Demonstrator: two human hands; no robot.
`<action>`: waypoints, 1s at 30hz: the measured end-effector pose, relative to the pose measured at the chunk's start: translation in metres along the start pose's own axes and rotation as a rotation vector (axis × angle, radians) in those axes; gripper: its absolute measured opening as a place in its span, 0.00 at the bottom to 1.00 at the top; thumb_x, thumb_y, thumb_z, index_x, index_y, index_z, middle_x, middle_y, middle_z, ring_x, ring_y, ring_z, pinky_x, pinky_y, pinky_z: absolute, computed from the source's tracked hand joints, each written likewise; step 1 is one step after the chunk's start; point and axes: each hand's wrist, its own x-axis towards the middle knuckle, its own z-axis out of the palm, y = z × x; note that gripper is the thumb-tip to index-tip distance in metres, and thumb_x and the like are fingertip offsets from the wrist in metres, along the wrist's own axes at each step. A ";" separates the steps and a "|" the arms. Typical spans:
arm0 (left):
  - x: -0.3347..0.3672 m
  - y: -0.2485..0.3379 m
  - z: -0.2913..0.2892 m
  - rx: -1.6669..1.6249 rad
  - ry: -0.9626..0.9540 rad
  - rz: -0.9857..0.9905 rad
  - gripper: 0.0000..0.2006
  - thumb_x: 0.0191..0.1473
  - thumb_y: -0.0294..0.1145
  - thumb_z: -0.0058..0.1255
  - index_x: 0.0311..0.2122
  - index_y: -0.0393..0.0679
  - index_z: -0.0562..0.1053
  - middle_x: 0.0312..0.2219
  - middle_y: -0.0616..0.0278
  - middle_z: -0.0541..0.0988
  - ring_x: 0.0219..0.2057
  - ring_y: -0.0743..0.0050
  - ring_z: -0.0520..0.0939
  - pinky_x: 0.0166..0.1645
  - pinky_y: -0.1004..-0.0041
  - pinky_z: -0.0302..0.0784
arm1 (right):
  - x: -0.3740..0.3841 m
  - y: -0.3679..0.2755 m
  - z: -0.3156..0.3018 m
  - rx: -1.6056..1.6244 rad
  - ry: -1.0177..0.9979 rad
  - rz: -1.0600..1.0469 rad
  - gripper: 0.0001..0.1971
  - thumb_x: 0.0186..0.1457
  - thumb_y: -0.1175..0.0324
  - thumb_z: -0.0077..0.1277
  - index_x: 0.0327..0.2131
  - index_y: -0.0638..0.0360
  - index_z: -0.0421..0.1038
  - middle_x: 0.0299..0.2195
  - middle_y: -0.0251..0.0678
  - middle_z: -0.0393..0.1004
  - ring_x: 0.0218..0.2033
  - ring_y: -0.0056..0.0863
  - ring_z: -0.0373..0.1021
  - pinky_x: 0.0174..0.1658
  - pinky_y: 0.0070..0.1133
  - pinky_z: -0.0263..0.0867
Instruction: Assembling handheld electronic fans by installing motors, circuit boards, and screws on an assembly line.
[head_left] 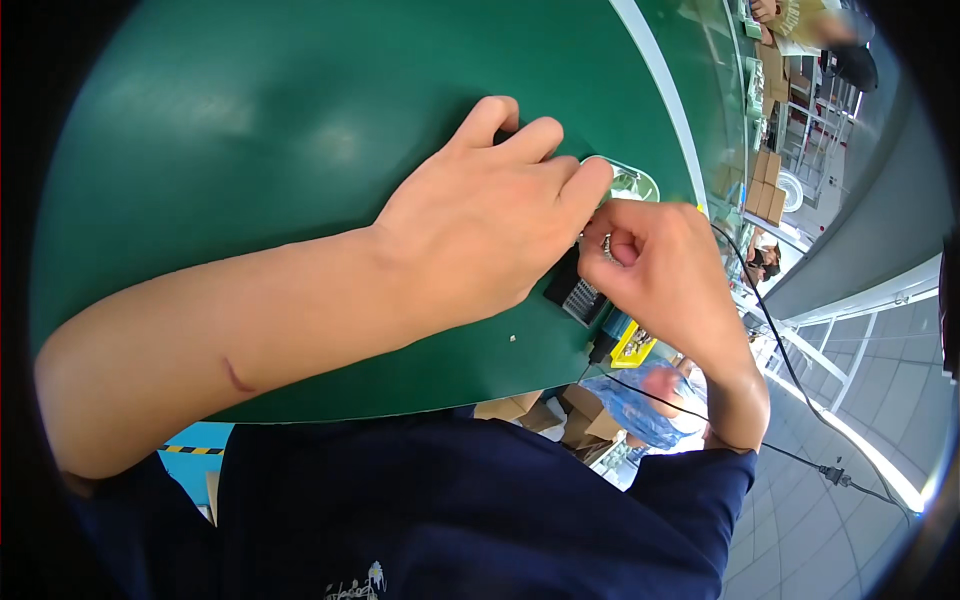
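Over the green tabletop (300, 130), my left hand (490, 215) is bent, its fingers curled and its index finger reaching to my right hand (665, 265). The fingers of my right hand are pinched together against the left fingertips. A small shiny ridged metal piece (607, 246) shows in the right hand's curl; its kind cannot be told. What lies between the two sets of fingertips is hidden. Just beyond them is a light-coloured tray (640, 183) with pale contents, partly covered by my hands. A black block with a grid of small cells (575, 300) lies below them.
Near the right hand stands a yellow bin (633, 346) of small parts, beside a black-and-blue handle-like object (604, 342). A blue plastic bag (640, 405) and cardboard boxes (590, 405) sit past the table edge. A black cable (770, 330) runs along the right. Other people are farther off.
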 end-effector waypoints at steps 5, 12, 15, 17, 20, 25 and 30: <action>0.001 -0.002 0.001 0.040 -0.029 -0.009 0.24 0.45 0.23 0.58 0.51 0.37 0.71 0.32 0.63 0.78 0.43 0.63 0.75 0.58 0.59 0.62 | 0.011 -0.006 -0.003 -0.052 -0.068 -0.035 0.07 0.44 0.72 0.58 0.24 0.67 0.74 0.14 0.43 0.66 0.16 0.45 0.68 0.24 0.32 0.63; 0.003 -0.002 0.005 0.080 0.013 0.036 0.17 0.48 0.26 0.56 0.45 0.38 0.73 0.30 0.64 0.78 0.39 0.64 0.75 0.56 0.60 0.63 | 0.008 -0.014 -0.008 -0.079 -0.116 0.033 0.12 0.43 0.70 0.59 0.20 0.67 0.67 0.14 0.45 0.67 0.18 0.48 0.69 0.25 0.34 0.64; 0.002 -0.003 0.005 0.104 -0.018 0.030 0.12 0.48 0.27 0.55 0.40 0.39 0.74 0.27 0.63 0.78 0.39 0.64 0.75 0.56 0.61 0.63 | 0.002 -0.012 0.002 -0.093 -0.037 0.029 0.14 0.44 0.69 0.61 0.19 0.65 0.66 0.14 0.44 0.66 0.17 0.47 0.68 0.25 0.34 0.63; 0.002 -0.001 0.004 0.160 -0.054 0.032 0.09 0.48 0.28 0.56 0.36 0.40 0.75 0.26 0.62 0.78 0.40 0.65 0.75 0.57 0.61 0.63 | 0.002 -0.010 0.001 -0.099 -0.045 0.029 0.14 0.45 0.68 0.61 0.19 0.65 0.66 0.14 0.44 0.67 0.17 0.47 0.68 0.25 0.34 0.63; 0.000 -0.002 0.000 0.148 -0.126 0.052 0.08 0.48 0.29 0.56 0.35 0.40 0.76 0.27 0.62 0.79 0.41 0.65 0.75 0.58 0.61 0.62 | 0.005 -0.011 0.000 -0.090 -0.077 0.020 0.13 0.45 0.68 0.61 0.20 0.65 0.67 0.14 0.44 0.67 0.18 0.47 0.69 0.25 0.34 0.62; 0.001 -0.003 0.002 0.097 -0.148 0.025 0.07 0.49 0.28 0.55 0.34 0.39 0.76 0.28 0.61 0.80 0.42 0.63 0.75 0.59 0.60 0.62 | 0.003 -0.013 -0.001 -0.098 -0.121 0.008 0.11 0.47 0.70 0.59 0.22 0.66 0.69 0.16 0.46 0.69 0.19 0.49 0.70 0.26 0.35 0.63; 0.007 -0.001 0.000 0.065 -0.167 0.043 0.07 0.49 0.28 0.56 0.34 0.39 0.75 0.28 0.60 0.80 0.43 0.62 0.75 0.59 0.59 0.62 | -0.002 -0.004 -0.002 -0.085 -0.064 -0.080 0.05 0.50 0.74 0.55 0.26 0.67 0.72 0.20 0.49 0.73 0.24 0.53 0.72 0.29 0.39 0.65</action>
